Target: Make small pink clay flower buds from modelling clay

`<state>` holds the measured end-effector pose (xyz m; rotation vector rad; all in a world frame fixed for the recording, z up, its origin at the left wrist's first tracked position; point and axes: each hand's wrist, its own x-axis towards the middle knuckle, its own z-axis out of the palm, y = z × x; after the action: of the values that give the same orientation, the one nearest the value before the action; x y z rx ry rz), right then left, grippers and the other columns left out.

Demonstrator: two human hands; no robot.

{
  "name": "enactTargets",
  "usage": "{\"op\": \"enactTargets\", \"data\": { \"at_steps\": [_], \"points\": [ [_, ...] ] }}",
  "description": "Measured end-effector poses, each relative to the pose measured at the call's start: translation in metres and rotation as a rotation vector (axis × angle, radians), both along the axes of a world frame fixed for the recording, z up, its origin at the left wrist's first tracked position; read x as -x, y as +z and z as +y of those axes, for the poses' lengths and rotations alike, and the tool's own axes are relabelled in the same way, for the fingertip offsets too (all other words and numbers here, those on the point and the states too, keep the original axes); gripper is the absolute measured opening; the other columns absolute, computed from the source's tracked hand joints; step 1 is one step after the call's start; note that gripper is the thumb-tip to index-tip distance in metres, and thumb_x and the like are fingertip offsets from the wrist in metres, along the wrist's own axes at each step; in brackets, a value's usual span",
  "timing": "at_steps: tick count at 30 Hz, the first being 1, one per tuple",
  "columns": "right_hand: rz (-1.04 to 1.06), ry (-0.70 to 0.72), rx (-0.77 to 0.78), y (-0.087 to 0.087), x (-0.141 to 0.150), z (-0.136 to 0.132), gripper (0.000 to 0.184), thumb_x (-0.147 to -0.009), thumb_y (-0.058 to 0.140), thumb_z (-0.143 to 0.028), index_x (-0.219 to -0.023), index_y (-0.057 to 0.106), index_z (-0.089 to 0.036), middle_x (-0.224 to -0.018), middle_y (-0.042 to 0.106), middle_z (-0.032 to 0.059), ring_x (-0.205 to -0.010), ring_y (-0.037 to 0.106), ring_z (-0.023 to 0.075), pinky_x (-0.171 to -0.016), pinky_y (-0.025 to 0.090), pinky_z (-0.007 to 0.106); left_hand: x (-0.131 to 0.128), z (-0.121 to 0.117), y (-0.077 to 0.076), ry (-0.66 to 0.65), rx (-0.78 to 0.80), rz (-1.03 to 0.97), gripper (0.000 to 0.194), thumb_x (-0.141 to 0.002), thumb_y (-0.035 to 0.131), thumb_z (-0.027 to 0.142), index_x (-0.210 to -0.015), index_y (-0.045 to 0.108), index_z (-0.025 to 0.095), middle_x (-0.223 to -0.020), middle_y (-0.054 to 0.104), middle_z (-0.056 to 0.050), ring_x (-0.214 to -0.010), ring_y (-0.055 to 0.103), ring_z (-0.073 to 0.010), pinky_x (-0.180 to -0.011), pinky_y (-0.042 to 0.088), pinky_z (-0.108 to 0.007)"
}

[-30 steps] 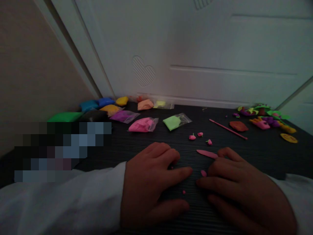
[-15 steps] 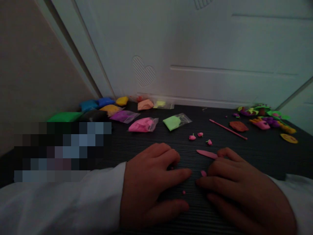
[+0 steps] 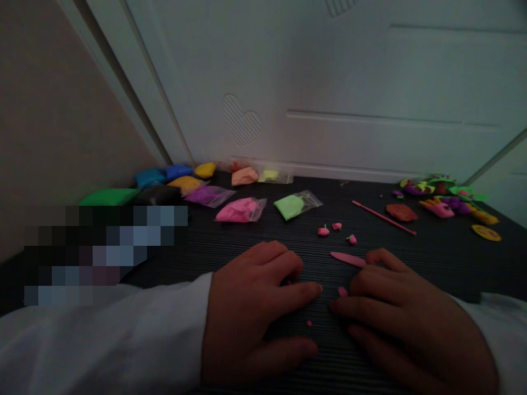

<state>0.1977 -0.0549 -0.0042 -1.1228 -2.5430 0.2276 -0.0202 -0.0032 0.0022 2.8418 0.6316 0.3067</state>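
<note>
My left hand (image 3: 257,312) rests on the dark table, thumb and index finger spread apart and the other fingers bent. A tiny pink clay ball (image 3: 309,323) lies between its thumb and index finger. My right hand (image 3: 405,318) has its outer fingers curled over one end of a pink modelling knife (image 3: 347,259), whose blade points left. Beside its index finger shows a small pink oval piece (image 3: 342,292), partly hidden by the fingers. Beyond the knife lie three small pink clay rosebuds (image 3: 323,231) with green stems.
Bags of clay line the back left, among them a pink bag (image 3: 241,210) and a light green bag (image 3: 290,206). A thin pink stick (image 3: 385,218), a reddish-brown clay lump (image 3: 402,212) and colourful clay figures (image 3: 442,207) lie right. A white panel (image 3: 329,82) stands behind.
</note>
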Motion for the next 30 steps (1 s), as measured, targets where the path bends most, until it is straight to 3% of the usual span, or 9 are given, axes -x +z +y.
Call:
{"op": "enactTargets", "data": {
  "at_steps": [11,20,26,30],
  "points": [
    [0.015,-0.003,-0.031,-0.0023,-0.0009,0.0004,0.017,-0.076,0.05,-0.015,-0.09,0.057,-0.021,-0.073,0.053,-0.0002,-0.068,0.047,0.0151,-0.075,0.027,0.039,0.0016,0.001,0.0005,-0.012,-0.024,-0.017,0.041,-0.076,0.051,0.043,-0.112,0.051,0.021,-0.09,0.048,-0.006,-0.081,0.041,-0.021,-0.069,0.036,-0.036],
    [0.014,0.004,-0.082,-0.0049,-0.0013,-0.001,0.029,-0.077,0.046,-0.017,-0.103,0.058,-0.025,-0.075,0.055,0.0005,-0.067,0.048,0.0148,-0.077,0.028,0.041,0.0022,0.0002,-0.001,-0.01,-0.012,-0.058,0.041,-0.077,0.05,0.041,-0.111,0.051,0.019,-0.092,0.048,-0.007,-0.082,0.04,-0.0213,-0.071,0.034,-0.038],
    [-0.031,0.016,-0.069,-0.0016,-0.0002,-0.0001,0.034,-0.076,0.05,-0.016,-0.108,0.057,-0.025,-0.074,0.054,-0.0004,-0.068,0.047,0.0142,-0.076,0.027,0.041,0.004,-0.0004,0.0026,-0.129,-0.041,-0.03,0.03,-0.078,0.049,0.037,-0.101,0.058,0.02,-0.088,0.047,-0.007,-0.079,0.04,-0.0207,-0.068,0.034,-0.036],
    [-0.043,0.015,-0.012,0.001,0.0001,0.0001,0.034,-0.074,0.051,-0.015,-0.107,0.057,-0.025,-0.076,0.054,-0.0004,-0.07,0.047,0.0146,-0.073,0.028,0.039,0.0039,-0.0001,0.0017,-0.173,-0.056,-0.026,0.033,-0.076,0.052,0.037,-0.106,0.056,0.022,-0.091,0.048,-0.006,-0.081,0.04,-0.0209,-0.07,0.034,-0.037]
  ]
}}
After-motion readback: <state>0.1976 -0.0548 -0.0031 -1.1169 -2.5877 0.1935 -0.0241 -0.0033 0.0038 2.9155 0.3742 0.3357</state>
